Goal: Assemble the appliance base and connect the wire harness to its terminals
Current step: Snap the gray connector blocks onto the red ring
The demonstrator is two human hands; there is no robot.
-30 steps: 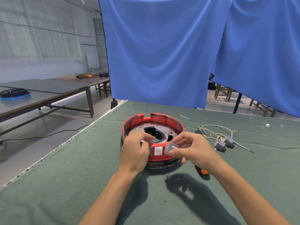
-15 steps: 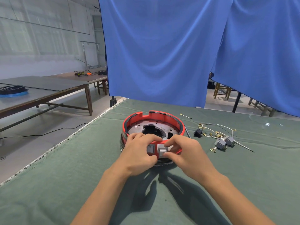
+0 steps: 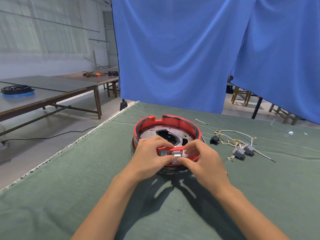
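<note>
I see both hands at the red base [image 3: 180, 124]: left hand [image 3: 150, 159] grips its front wall, right hand [image 3: 203, 161] pinches a grey switch [image 3: 177, 155] there. The wires [image 3: 230, 138] lie near.

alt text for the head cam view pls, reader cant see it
Both hands, left hand and right hand, press a small grey switch into the near wall of a round red appliance base on a green cloth table. A loose wire harness with grey switches lies to the right, blue curtains behind.
</note>
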